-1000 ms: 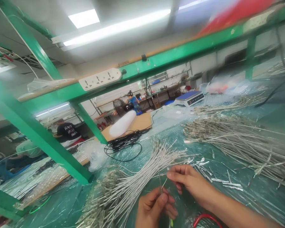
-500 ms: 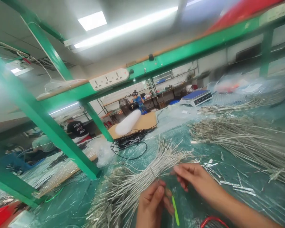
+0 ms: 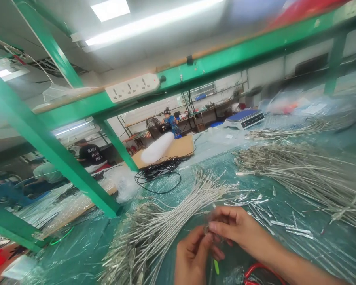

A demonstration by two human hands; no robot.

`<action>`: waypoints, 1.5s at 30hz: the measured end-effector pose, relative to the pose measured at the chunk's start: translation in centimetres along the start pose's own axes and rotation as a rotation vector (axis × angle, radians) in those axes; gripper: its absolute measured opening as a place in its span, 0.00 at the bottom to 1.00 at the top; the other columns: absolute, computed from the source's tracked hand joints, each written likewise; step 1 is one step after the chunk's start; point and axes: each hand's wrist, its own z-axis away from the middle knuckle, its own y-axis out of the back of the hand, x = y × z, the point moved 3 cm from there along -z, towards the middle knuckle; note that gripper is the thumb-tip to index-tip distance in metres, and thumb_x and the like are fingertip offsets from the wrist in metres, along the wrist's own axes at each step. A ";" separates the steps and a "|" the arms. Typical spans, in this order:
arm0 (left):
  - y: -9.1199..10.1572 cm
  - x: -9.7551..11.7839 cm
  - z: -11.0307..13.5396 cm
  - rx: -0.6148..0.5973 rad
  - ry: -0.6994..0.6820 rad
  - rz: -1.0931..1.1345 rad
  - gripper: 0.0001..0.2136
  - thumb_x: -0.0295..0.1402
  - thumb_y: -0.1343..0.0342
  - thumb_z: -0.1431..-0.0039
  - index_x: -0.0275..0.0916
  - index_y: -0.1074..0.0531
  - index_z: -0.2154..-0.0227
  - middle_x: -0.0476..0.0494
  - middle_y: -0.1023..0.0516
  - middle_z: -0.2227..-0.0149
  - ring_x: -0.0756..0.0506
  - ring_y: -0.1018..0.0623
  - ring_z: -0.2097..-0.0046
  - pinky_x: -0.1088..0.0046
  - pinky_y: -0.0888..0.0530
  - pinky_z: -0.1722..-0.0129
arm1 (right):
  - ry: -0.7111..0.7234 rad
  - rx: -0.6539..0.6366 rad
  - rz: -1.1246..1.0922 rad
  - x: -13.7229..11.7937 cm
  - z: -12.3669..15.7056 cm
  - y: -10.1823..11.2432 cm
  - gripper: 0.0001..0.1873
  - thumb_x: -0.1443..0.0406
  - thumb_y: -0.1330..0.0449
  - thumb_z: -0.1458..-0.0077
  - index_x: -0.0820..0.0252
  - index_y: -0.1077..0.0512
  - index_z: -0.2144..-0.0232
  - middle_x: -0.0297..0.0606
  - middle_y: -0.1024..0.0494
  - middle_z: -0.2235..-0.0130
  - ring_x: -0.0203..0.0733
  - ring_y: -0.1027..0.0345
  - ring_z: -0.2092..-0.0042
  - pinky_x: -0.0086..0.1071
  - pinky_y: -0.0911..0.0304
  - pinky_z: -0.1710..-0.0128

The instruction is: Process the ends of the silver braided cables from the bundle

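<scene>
My left hand (image 3: 194,253) is closed in a pinch at the lower middle, in front of a bundle of silvery braided cables (image 3: 172,217). My right hand (image 3: 234,225) meets it from the right, its thumb and fingers pressed together at the same spot. Between the fingertips is a small, greyish piece, mostly hidden and too small to name. Below the left hand a bright yellow-green strip (image 3: 216,266) shows; whether it is held I cannot tell. A red curved handle (image 3: 249,273) lies under my right forearm at the bottom edge.
Another heap of braided cables (image 3: 296,170) lies to the right, with foil scraps (image 3: 293,229) before it. Farther back are a scale (image 3: 245,118) and coiled black cable (image 3: 160,168). A green frame (image 3: 77,174) with a power strip (image 3: 133,88) crosses the view. People work beyond.
My right hand has moved left and in to meet my left hand at the fingertips. The yellow-green strip shows less now. The view has shifted slightly.
</scene>
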 end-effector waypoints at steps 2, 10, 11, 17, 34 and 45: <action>0.0 0.0 0.0 0.004 -0.011 -0.031 0.11 0.37 0.44 0.41 0.36 0.23 0.71 0.45 0.22 0.77 0.46 0.24 0.76 0.73 0.28 0.73 | -0.022 0.021 0.014 0.2 0.0 0.1 0.14 0.56 0.35 0.48 0.63 0.25 0.68 0.30 0.28 0.76 0.30 0.41 0.76 0.24 0.48 0.78; -0.5 0.0 0.3 -0.077 0.002 -0.037 0.11 0.39 0.43 0.41 0.36 0.22 0.71 0.44 0.22 0.73 0.47 0.23 0.78 0.74 0.29 0.75 | -0.132 0.107 0.010 1.3 -0.2 0.3 0.16 0.56 0.38 0.47 0.62 0.30 0.78 0.30 0.30 0.81 0.31 0.42 0.80 0.26 0.47 0.78; -0.5 -0.2 0.3 -0.071 0.035 -0.008 0.11 0.39 0.42 0.42 0.36 0.22 0.69 0.45 0.23 0.73 0.48 0.23 0.79 0.74 0.29 0.76 | -0.136 0.132 0.021 1.3 -0.3 0.5 0.17 0.55 0.38 0.47 0.61 0.31 0.78 0.29 0.32 0.82 0.31 0.42 0.80 0.27 0.47 0.78; -0.1 -0.9 0.0 0.002 0.145 0.189 0.12 0.40 0.40 0.44 0.34 0.23 0.65 0.45 0.23 0.74 0.51 0.26 0.83 0.76 0.34 0.80 | -0.027 0.404 0.146 0.0 -0.7 2.7 0.20 0.50 0.37 0.50 0.59 0.33 0.79 0.25 0.42 0.82 0.32 0.50 0.79 0.28 0.51 0.78; -0.5 -0.5 0.3 -0.112 0.140 0.056 0.16 0.42 0.49 0.37 0.35 0.27 0.73 0.49 0.30 0.86 0.50 0.31 0.83 0.74 0.36 0.76 | 0.046 0.087 0.247 0.0 0.6 -0.2 0.09 0.59 0.39 0.43 0.59 0.25 0.69 0.29 0.31 0.79 0.36 0.36 0.75 0.30 0.41 0.71; -0.1 -0.8 -0.1 -0.036 0.136 0.122 0.13 0.41 0.40 0.44 0.35 0.26 0.67 0.45 0.22 0.75 0.52 0.29 0.85 0.76 0.34 0.81 | 0.001 0.005 0.117 -0.8 0.4 0.1 0.15 0.55 0.39 0.44 0.61 0.29 0.74 0.30 0.31 0.78 0.34 0.39 0.74 0.29 0.43 0.71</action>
